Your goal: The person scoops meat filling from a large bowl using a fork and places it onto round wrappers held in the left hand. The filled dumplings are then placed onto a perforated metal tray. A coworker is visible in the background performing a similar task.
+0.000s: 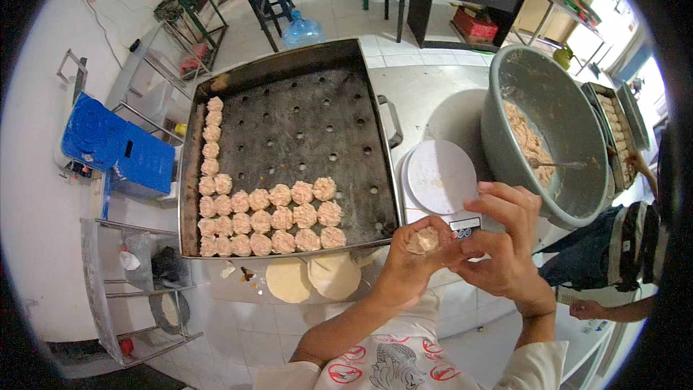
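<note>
Left hand (406,269): curled in a ring around one dumpling (424,240), by the tray's near right corner
Right hand (511,256): half open, fingers bent toward the left; cannot tell whether it grips anything
Tray (289,148): finished rows (281,217) along left and near edges
Wrappers (289,279): bench's (411,94) near edge
Bowl (577,126): bench's right side, filling (525,137) inside
</note>
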{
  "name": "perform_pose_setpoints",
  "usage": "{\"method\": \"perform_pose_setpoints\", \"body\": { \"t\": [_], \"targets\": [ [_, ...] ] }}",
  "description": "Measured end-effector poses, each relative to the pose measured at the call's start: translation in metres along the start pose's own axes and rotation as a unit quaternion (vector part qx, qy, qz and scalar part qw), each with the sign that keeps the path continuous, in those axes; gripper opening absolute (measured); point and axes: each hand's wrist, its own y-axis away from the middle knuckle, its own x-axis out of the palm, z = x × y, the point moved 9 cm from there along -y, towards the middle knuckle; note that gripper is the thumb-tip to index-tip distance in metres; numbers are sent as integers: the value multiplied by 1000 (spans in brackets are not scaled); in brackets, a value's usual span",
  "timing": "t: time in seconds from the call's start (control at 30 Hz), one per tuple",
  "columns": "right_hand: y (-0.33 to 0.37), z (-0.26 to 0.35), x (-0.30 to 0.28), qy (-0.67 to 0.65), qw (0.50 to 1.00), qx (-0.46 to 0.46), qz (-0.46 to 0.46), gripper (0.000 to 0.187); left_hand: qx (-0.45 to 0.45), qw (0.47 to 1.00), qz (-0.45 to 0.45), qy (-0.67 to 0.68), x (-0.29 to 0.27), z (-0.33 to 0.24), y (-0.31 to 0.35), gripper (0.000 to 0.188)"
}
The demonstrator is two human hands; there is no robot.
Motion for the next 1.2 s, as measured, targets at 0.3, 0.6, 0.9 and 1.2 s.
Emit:
{"method": "perform_pose_setpoints", "body": {
  "t": [0.3,0.6,0.9,1.2],
  "targets": [
    [-9,-11,10,-90,967,196,134,73,55,997,-9,58,8,-13,-1,66],
    [-12,-30,39,-199,939,221,170,49,293,952,27,-83,34,-59,11,106],
    [14,-95,80,-22,915,252,315,63,267,712,-34,-649,-14,-132,125,36],
    [10,-104,122,-19,893,257,369,33,39,556,-133,-819,-76,-126,121,36]
  ]
}}
